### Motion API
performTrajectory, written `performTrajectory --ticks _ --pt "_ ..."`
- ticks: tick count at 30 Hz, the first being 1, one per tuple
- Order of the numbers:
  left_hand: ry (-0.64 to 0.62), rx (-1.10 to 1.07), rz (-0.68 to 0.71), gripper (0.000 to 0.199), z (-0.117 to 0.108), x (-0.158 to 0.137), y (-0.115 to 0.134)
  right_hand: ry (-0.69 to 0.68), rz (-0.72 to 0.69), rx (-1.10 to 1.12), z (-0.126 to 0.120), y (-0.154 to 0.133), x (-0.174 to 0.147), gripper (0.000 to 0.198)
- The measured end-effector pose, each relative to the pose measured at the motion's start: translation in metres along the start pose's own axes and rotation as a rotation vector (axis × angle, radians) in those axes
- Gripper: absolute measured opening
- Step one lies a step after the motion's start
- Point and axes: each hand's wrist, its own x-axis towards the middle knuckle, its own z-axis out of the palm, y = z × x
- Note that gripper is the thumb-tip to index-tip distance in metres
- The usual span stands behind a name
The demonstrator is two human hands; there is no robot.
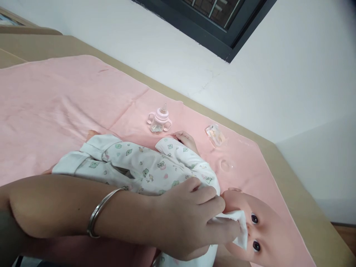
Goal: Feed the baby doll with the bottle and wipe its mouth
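Left hand [189,218] pinched closed on white tissue [239,230], pressed to baby doll [258,226] face just beyond fingertips. Baby bottle [159,120] well beyond the hand. Right hand out of view.

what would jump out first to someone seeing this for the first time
Most striking is the baby doll in a white printed sleepsuit, lying across the pink towel, its face at the lower right. One of the person's hands, with a silver bangle on the wrist, presses a white tissue against the doll's mouth area; which hand it is cannot be told. Behind the doll a small pink handled baby bottle stands upright on the towel.
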Motion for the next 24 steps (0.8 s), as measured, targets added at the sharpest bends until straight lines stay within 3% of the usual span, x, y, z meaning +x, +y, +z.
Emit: performTrajectory --ticks 8,24 --pt "0.036 0.008 0.018 0.035 0.001 0.000 -0.001 0.005 -0.014 -0.035 0.003 -0.007 -0.006 0.033" --pt "-0.054 -0.024 0.044 0.044 -0.005 0.001 -0.005 0.012 -0.034 -0.053 0.000 -0.002 0.000 0.033"
